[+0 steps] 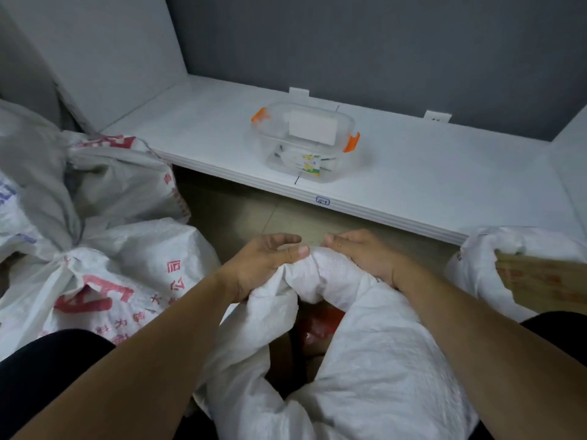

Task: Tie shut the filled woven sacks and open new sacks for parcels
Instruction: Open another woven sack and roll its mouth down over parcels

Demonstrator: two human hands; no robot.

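Both bare forearms reach forward from the lower corners and converge toward the middle. The left hand (263,265) lies palm down, wrist slightly bent, its thumb stretched toward the right hand with the fingers extended just above the thumb. The right hand (365,255) mirrors it, fingers curled downward (their tips are hidden beneath the knuckles). The two thumbs nearly meet, a narrow gap left between their tips.
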